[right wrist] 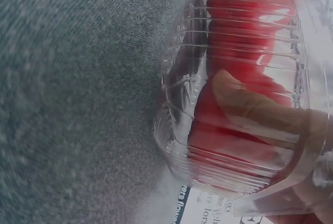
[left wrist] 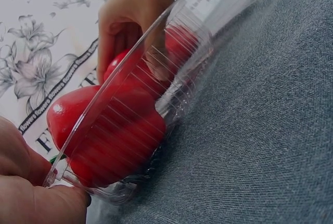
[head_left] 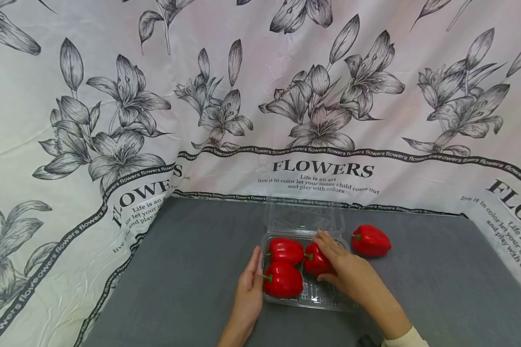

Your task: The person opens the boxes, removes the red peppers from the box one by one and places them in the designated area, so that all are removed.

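A clear plastic clamshell container (head_left: pixel 319 293) stands on the table with its lid (head_left: pixel 304 218) raised at the back. Two red bell peppers lie in its left half, a rear one (head_left: pixel 285 249) and a front one (head_left: pixel 284 281). My right hand (head_left: pixel 349 272) reaches into the container from the right and grips a third bell pepper (head_left: pixel 315 262) with fingers over its top and thumb at its near side. In the left wrist view, my left hand (left wrist: pixel 31 182) pinches the container's rim between thumb and finger, close to a green stem.
Another red bell pepper (head_left: pixel 372 241) lies on the grey tabletop (head_left: pixel 191 270) just right of the container. Behind and at both sides hangs a white cloth (head_left: pixel 226 173) printed with flowers and lettering. A pale sleeve (head_left: pixel 405 339) shows at my right wrist.
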`<state>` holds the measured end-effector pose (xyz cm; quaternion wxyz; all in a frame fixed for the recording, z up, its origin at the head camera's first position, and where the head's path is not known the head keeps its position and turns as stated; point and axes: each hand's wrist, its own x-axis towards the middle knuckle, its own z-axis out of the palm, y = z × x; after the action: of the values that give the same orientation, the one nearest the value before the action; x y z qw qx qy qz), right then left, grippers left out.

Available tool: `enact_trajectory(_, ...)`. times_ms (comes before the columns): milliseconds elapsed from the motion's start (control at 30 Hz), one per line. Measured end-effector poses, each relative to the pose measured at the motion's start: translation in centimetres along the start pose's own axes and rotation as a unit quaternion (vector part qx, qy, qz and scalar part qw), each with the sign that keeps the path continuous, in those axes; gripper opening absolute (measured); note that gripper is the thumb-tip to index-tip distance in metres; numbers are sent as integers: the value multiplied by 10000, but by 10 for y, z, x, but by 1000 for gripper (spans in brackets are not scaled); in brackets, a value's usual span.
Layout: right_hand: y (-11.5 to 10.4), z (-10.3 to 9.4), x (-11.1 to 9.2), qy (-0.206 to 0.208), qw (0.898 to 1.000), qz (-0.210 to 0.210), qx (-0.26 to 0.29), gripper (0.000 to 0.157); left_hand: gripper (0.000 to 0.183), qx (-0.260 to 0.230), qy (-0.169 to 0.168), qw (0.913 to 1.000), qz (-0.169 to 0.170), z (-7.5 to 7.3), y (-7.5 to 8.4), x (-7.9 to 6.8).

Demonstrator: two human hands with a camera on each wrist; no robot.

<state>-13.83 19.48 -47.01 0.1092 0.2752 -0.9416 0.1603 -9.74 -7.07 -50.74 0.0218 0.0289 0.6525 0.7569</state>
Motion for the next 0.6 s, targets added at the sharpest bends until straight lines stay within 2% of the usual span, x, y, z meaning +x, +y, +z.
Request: enact_trajectory(600,-4,-10,-1,184,9998,-25,-102,103,58,123,45,9999,-31,1,0,-2)
